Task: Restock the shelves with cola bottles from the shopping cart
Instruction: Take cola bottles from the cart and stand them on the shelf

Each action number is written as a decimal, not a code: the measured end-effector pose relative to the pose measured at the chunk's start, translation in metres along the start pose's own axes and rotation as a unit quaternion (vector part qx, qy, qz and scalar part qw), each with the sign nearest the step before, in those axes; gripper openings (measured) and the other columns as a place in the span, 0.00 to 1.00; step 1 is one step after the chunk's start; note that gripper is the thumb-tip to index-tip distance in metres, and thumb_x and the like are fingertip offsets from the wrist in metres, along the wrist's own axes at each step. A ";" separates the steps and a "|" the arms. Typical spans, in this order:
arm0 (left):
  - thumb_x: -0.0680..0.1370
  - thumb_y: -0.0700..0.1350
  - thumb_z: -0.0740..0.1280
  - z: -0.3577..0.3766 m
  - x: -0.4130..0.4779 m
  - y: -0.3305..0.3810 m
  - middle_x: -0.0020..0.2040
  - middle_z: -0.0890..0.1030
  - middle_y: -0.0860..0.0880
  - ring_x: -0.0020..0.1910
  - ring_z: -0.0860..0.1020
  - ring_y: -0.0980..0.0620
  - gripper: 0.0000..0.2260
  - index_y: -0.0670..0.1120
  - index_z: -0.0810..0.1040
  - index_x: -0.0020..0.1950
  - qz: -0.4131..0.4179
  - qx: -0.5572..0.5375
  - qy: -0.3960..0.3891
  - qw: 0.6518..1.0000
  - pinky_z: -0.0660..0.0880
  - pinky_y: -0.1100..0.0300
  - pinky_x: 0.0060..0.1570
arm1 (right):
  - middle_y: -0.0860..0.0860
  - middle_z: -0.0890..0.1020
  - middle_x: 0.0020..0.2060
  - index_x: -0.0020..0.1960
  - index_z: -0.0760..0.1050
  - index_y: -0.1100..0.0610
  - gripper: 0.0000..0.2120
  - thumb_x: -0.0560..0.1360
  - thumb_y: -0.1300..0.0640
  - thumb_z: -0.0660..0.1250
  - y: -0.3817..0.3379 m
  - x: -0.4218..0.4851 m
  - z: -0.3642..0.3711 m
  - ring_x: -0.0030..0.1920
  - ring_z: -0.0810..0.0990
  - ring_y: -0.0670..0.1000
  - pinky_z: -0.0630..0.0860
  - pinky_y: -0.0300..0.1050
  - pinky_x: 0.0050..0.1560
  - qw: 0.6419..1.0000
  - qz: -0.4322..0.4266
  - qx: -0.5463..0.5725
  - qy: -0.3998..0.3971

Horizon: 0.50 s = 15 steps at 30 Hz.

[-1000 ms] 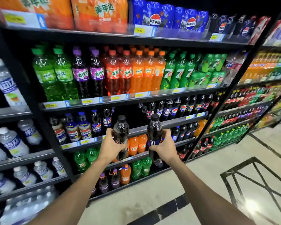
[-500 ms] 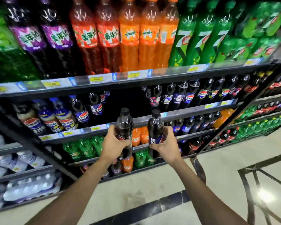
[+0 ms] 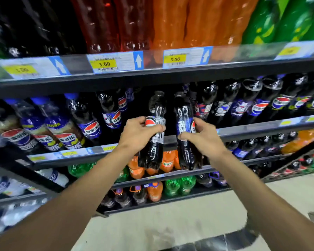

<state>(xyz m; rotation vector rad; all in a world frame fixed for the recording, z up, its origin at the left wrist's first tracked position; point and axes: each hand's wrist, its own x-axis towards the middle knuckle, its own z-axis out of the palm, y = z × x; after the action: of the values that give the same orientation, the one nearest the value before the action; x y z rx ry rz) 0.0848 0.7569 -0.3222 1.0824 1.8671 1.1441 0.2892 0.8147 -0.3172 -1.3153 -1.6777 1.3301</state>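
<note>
Head view: before the cola shelf (image 3: 243,130), the left hand (image 3: 140,134) is wrapped around one cola bottle (image 3: 153,142); just right of it, the right hand (image 3: 203,136) is wrapped around a second cola bottle (image 3: 186,134), both upright at the shelf's front edge.

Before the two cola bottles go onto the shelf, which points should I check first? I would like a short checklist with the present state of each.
1. Left hand has a firm grip on its cola bottle: ok, fingers wrap the label.
2. Right hand holds the second bottle: ok.
3. Both caps on: ok, both dark caps show.
4. Free gap on the cola shelf behind the bottles: ok, a dark empty space shows there.
5. Depth of that gap: cannot tell, too dark.
6. Bottles upright: not ok, both tilt slightly.
</note>
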 end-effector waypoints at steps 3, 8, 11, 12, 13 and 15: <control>0.57 0.64 0.78 -0.002 0.025 0.000 0.45 0.87 0.54 0.49 0.85 0.52 0.28 0.50 0.85 0.51 0.014 0.012 0.022 1.000 0.79 0.48 0.58 | 0.44 0.83 0.32 0.46 0.82 0.56 0.10 0.71 0.68 0.75 -0.012 0.027 0.001 0.28 0.78 0.38 0.71 0.29 0.30 1.000 0.010 0.002 -0.013; 0.67 0.52 0.81 -0.004 0.061 0.007 0.33 0.80 0.56 0.32 0.76 0.58 0.13 0.48 0.80 0.40 0.044 -0.023 0.085 0.995 0.71 0.68 0.35 | 0.52 0.87 0.42 0.52 0.83 0.58 0.16 0.66 0.58 0.80 -0.023 0.064 0.011 0.38 0.83 0.47 0.78 0.38 0.38 1.000 0.003 -0.006 0.008; 0.68 0.52 0.80 -0.001 0.072 0.001 0.36 0.81 0.55 0.35 0.78 0.57 0.13 0.50 0.78 0.40 0.065 -0.036 0.131 0.989 0.73 0.61 0.38 | 0.58 0.86 0.50 0.59 0.81 0.57 0.37 0.53 0.44 0.80 -0.020 0.079 0.020 0.47 0.85 0.53 0.82 0.49 0.52 0.999 0.001 -0.001 0.038; 0.67 0.53 0.81 0.000 0.073 -0.001 0.37 0.82 0.55 0.36 0.79 0.55 0.14 0.50 0.78 0.41 0.071 -0.031 0.142 0.987 0.76 0.59 0.40 | 0.56 0.86 0.51 0.62 0.80 0.56 0.41 0.51 0.43 0.79 -0.018 0.083 0.023 0.49 0.86 0.54 0.82 0.52 0.56 0.999 0.007 0.004 0.043; 0.65 0.56 0.81 0.002 0.077 -0.003 0.38 0.83 0.54 0.38 0.81 0.53 0.16 0.50 0.78 0.43 0.079 -0.025 0.153 0.985 0.79 0.55 0.43 | 0.55 0.86 0.51 0.63 0.79 0.56 0.42 0.51 0.43 0.80 -0.016 0.087 0.027 0.51 0.86 0.55 0.82 0.56 0.58 0.999 0.009 0.010 0.045; 0.62 0.60 0.79 0.007 0.084 -0.005 0.42 0.84 0.53 0.44 0.83 0.49 0.23 0.49 0.78 0.49 0.097 -0.009 0.169 0.981 0.81 0.48 0.48 | 0.55 0.86 0.51 0.63 0.78 0.57 0.39 0.54 0.46 0.82 -0.014 0.093 0.032 0.53 0.85 0.58 0.82 0.60 0.58 0.998 0.004 0.017 0.059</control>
<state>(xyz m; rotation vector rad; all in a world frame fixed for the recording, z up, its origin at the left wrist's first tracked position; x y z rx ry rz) 0.0544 0.8334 -0.3396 1.1344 2.0344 1.5333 0.2266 0.8920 -0.3234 -1.3544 -1.5647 1.2560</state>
